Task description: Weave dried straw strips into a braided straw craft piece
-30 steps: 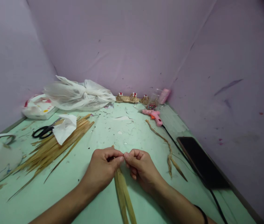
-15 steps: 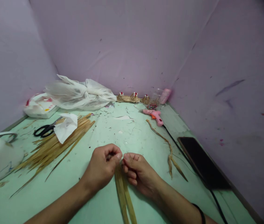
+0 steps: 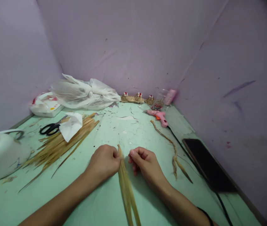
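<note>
A white bag [image 3: 84, 94] lies by the worktop's [image 3: 107, 135] back edge, a phone [image 3: 207, 163] by the right, maybe a pot [image 3: 1, 160] by the left.

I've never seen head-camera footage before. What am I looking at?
There's no robot: these are a person's bare hands, and every picture comes from one camera worn on the head, looking forward and down. The left hand appears to grip a bundle of dried strips. The right hand is apart from it, fingers curled; I can't tell whether it holds anything. On the green table lie a larger pile of strips, a white tissue, black-handled scissors, a pink glue gun, a dark phone and a white plastic bag.
</note>
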The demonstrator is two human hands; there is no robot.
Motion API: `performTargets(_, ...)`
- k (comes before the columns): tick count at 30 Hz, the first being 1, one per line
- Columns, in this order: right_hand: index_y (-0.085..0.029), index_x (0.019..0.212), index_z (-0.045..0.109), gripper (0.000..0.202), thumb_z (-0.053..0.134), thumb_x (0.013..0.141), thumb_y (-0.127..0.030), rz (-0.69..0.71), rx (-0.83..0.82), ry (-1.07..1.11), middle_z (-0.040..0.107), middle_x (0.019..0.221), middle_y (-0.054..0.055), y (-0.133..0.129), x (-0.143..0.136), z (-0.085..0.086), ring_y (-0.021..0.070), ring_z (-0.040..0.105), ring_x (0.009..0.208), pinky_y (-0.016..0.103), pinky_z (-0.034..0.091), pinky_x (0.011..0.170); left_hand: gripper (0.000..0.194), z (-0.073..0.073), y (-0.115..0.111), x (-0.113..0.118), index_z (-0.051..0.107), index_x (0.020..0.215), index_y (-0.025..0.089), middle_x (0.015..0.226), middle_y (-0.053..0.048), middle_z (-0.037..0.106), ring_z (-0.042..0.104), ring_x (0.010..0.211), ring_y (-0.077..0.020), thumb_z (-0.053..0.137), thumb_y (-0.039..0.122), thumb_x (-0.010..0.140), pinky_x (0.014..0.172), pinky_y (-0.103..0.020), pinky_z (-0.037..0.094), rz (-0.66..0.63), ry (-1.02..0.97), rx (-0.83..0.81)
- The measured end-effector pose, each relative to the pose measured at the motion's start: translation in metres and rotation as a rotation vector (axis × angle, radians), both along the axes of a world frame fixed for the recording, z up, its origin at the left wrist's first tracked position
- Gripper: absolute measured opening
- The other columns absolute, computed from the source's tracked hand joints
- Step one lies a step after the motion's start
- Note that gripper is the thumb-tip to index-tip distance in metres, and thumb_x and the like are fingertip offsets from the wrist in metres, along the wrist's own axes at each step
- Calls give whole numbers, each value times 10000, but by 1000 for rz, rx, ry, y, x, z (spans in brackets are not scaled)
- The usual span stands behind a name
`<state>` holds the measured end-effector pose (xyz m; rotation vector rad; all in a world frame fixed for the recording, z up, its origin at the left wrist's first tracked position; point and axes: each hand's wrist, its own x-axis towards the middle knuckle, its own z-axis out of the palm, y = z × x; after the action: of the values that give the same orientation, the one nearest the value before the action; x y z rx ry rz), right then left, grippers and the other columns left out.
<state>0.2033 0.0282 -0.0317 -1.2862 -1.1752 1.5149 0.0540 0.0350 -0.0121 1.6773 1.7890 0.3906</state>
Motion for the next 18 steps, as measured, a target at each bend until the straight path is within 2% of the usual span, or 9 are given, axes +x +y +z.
performTargets(3, -129, 633, 560, 284, 644, 663, -399, -55, -11, 48, 575, 554, -5, 2, -1, -1, 69, 486, 433, 200, 423, 431, 197, -1, 0, -2, 513, 526, 173, 429, 17, 435, 375, 421, -109, 468, 317, 652, 453, -233, 269, -3, -225, -82)
performTargets(4, -126, 656, 568, 283, 662, 642, -393, -69, -21, 73, 591, 588, 5, 2, -1, -2, 79, 508, 461, 211, 441, 452, 231, -1, -1, -3, 496, 506, 175, 419, 20, 415, 356, 412, -107, 475, 350, 655, 443, -234, 251, -6, -206, -73)
performTargets(7, -118, 692, 577, 298, 694, 597, -375, -82, -53, 131, 613, 637, 23, 3, -1, -3, 101, 547, 502, 245, 470, 492, 303, -4, -8, 1, 478, 438, 177, 438, 0, 429, 334, 436, -114, 536, 417, 614, 446, -249, 204, -33, 22, 49)
performTargets(9, -113, 691, 581, 296, 702, 587, -363, -79, -61, 138, 617, 644, 30, 3, -1, -4, 106, 552, 510, 260, 480, 509, 251, -6, -12, 6, 511, 443, 176, 458, -14, 465, 344, 449, -120, 545, 365, 604, 455, -254, 203, -32, 93, 85)
performTargets(10, -111, 690, 584, 291, 703, 589, -356, -82, -60, 139, 617, 646, 32, 2, -1, -4, 105, 550, 512, 264, 483, 514, 212, -6, -13, 7, 526, 453, 173, 468, -18, 484, 362, 457, -122, 535, 319, 606, 460, -252, 219, -22, 54, 86)
performTargets(13, -119, 714, 593, 265, 688, 624, -350, -151, -10, 157, 606, 645, 21, 1, 2, -4, 96, 537, 505, 253, 478, 498, 155, 2, -11, 2, 551, 503, 161, 454, -1, 490, 396, 448, -107, 526, 263, 616, 462, -229, 272, 77, -312, 78)
performTargets(16, -145, 774, 601, 236, 664, 669, -347, -301, 87, 210, 576, 647, -10, 3, 9, -3, 76, 513, 493, 220, 459, 474, 177, 19, -4, -20, 538, 551, 164, 400, 33, 437, 339, 371, -78, 575, 327, 605, 389, -198, 231, 270, -795, 92)
performTargets(18, -160, 803, 603, 224, 662, 681, -338, -372, 114, 254, 556, 648, -24, 4, 13, -2, 62, 494, 481, 200, 444, 462, 172, 31, 1, -38, 495, 514, 163, 427, 28, 445, 340, 371, -68, 593, 296, 564, 374, -187, 238, 344, -1042, 68)
